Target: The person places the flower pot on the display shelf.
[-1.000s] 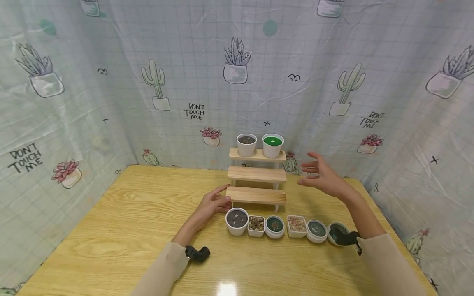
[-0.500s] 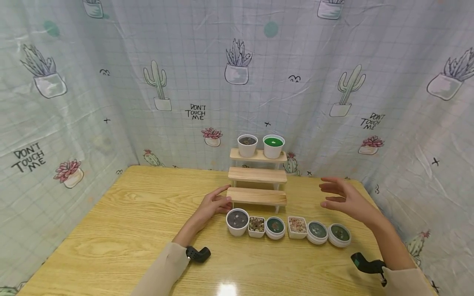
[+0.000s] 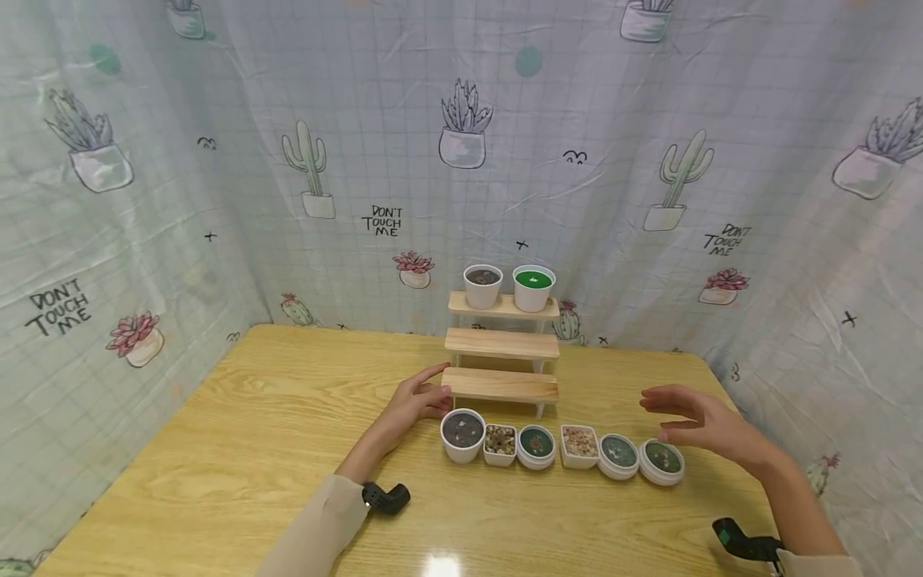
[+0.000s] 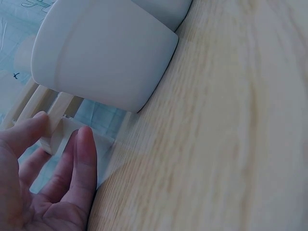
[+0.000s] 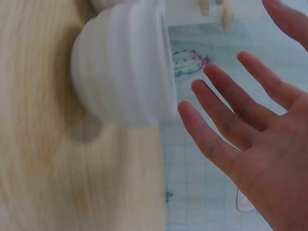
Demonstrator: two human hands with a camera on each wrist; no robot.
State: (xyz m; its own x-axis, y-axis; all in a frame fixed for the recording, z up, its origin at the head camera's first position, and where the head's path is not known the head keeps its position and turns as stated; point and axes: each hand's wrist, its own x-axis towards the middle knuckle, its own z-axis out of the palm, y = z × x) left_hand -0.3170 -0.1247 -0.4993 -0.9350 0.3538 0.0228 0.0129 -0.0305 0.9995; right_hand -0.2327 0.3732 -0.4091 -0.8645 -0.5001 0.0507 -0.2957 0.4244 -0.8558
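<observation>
Rightmost round pot (image 3: 662, 462): set upright on the table (image 3: 288, 497), right of centre in the lower half of the head view, at the right end of the row of pots (image 3: 579, 445); in the right wrist view a white ribbed pot, taken to be this one, is seen large at upper left.
Pot's axis: no longer direction can be made out across the round rim, so the angle of approach is judged to matter little.
Right hand (image 3: 710, 421): held just beside the pot, above and to the right of it in the head view; the fingers are spread, nothing is gripped, and no contact with the rim is seen.
Deciding relation: the pot is placed down and to the left of the right hand, so a short lowering leftward would, by judgement, be called for before it could be grasped.
Neighbour pot (image 3: 618, 456): set just beside it on the left, by which finger room is judged to be narrowed.
Left hand (image 3: 414, 401): placed well apart, near mid-frame; the left end of the wooden stand's (image 3: 501, 343) lowest tier (image 3: 500, 385) is held between thumb and fingers.
Nearer hand: the right, plainly.
</observation>
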